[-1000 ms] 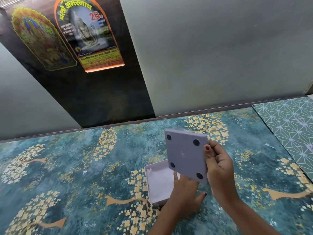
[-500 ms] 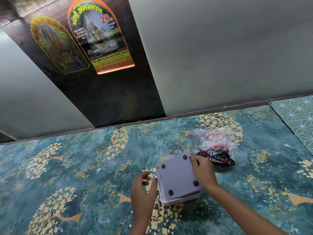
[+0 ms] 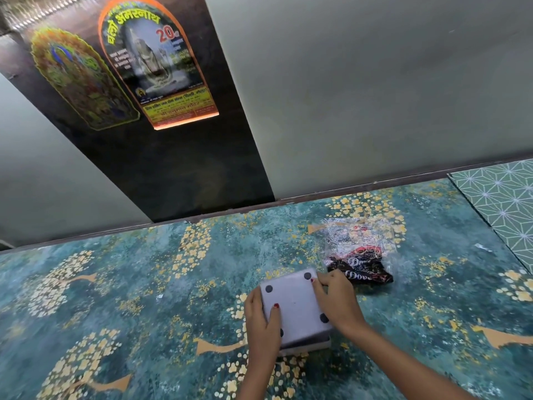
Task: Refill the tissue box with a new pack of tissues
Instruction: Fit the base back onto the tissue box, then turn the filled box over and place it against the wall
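poster (image 3: pixel 157 64) shows "20" (red); wrapper (image 3: pixel 360 265) reads "dove".

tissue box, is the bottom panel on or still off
On. The grey bottom panel with black feet sits flat over the upturned tissue box, both hands pressing it. Whether it has fully clicked shut cannot be told.

The grey box (image 3: pixel 297 307) looks like smooth matt plastic with dark round pads. The wrapper (image 3: pixel 357 252) is crinkled, glossy clear plastic. The patterned worktop (image 3: pixel 144 284) has a slight sheen.
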